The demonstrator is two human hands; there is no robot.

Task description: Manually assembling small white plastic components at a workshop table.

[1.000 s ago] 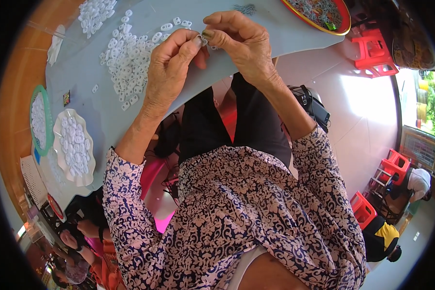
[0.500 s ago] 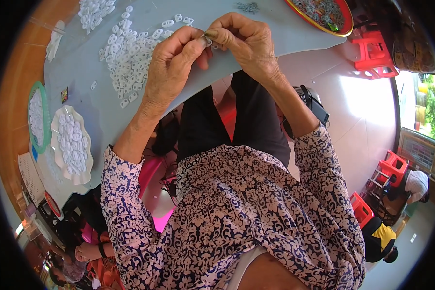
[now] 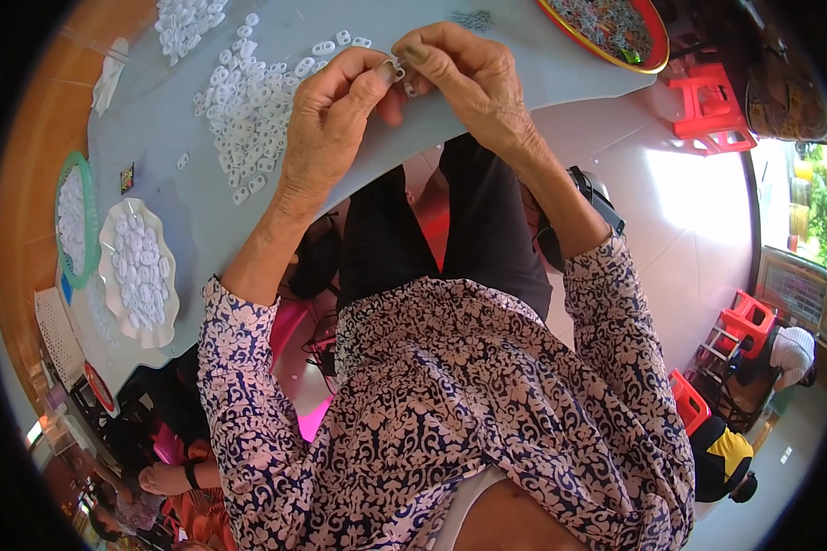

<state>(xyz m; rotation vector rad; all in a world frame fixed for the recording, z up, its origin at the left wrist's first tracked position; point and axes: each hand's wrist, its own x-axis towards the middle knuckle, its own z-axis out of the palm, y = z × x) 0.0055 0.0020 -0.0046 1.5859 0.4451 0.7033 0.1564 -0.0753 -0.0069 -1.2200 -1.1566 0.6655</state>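
Over the table's near edge, my left hand [image 3: 335, 115] pinches a small white two-holed plastic piece [image 3: 400, 73] between thumb and fingertips. Another white piece [image 3: 411, 90] shows just below it, by the fingers. Close beside, my right hand [image 3: 469, 78] has thumb and fingers bent together at the same piece; whatever lies between its fingertips is too small to make out. A loose heap of similar white plastic pieces [image 3: 253, 124] spreads to the left of my left hand. Beyond my right hand lies a small pile of grey metal bits [image 3: 470, 19].
A red, gold-rimmed tray [image 3: 662, 57] of metal bits stands far right. On the left are a scalloped white dish [image 3: 164, 332] and a green basket [image 3: 90, 207], both holding white pieces. Red stools [image 3: 708, 106] stand on the floor at right. Other people sit lower left and lower right.
My right thumb and fingers have shifted slightly up and away from the left fingertips, leaving the white piece more exposed. The left hand has barely moved.
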